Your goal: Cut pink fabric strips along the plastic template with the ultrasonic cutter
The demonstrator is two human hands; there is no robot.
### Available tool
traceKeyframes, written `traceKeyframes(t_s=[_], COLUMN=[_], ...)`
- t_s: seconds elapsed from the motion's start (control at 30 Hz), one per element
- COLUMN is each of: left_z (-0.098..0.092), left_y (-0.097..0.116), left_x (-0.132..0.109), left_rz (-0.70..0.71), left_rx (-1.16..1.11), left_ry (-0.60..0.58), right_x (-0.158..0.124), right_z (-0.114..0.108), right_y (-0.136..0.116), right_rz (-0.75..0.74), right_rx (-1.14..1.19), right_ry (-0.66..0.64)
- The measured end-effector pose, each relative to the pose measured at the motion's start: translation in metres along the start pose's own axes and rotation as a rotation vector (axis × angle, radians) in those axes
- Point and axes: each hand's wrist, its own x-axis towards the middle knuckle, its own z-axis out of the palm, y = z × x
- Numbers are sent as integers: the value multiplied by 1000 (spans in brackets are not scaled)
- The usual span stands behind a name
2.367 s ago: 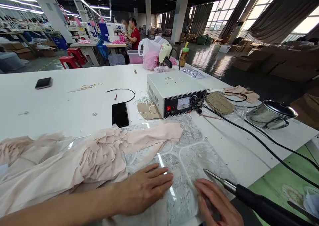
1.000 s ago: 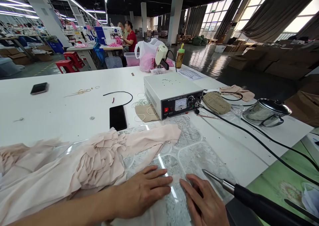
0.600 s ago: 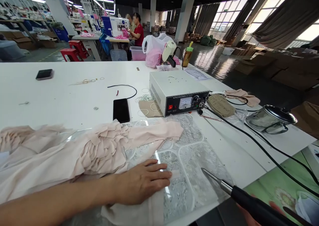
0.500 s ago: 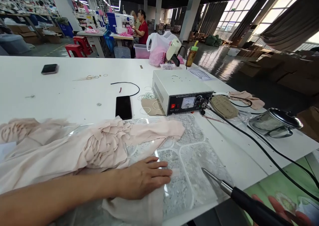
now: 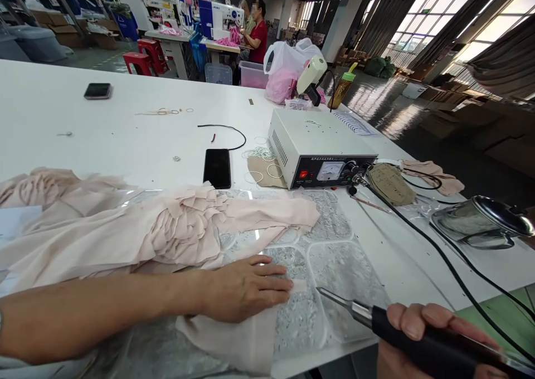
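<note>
My left hand [image 5: 246, 290] lies flat on pale pink fabric [image 5: 234, 337], fingers stretched out together. A small pale strip [image 5: 299, 286] sticks out just past its fingertips onto the clear patterned mat [image 5: 346, 267]. In my right hand [image 5: 418, 334], at the lower right, is a corded hand tool [image 5: 422, 331] with a black handle and a pointed metal tip. That tip is above or against the mat, a little right of the strip; I cannot tell whether it touches. Beyond my left hand, the ruffled pink fabric [image 5: 184, 228] stretches across to the left.
A white control box [image 5: 324, 139] with a dial and red switch stands behind the mat, a black cable [image 5: 434, 251] running from it. Around it are a phone [image 5: 217, 168], rubber bands [image 5: 259, 155] and a metal mug [image 5: 476, 223]. A person [image 5: 257, 36] sits at a sewing machine beyond.
The tool's tip has moved left, closer to my left hand. My right hand has come further into view, its fingers now around the handle. The whole view has shifted slightly; my left hand stays on the fabric.
</note>
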Motion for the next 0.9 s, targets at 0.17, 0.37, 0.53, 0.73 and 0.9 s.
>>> traceKeyframes(t_s=[0.17,0.37,0.53,0.73,0.9], left_z=[-2,-5,-4,0,0], left_y=[1,1,1,0,0], left_x=[2,4,4,2,2], left_rz=[20,35,40,25,26], left_rx=[25,45,61,36,24], left_ry=[18,15,25,27,47], right_x=[-9,-7,-7,-4,-1], right_z=[32,36,36,32,32], right_y=[-4,-4,-4,-2,-1], right_rz=[2,0,-18,-33,-44], right_rx=[-11,-48,-71,-23,-28], right_ry=[-86,-110,-130,-202,-219])
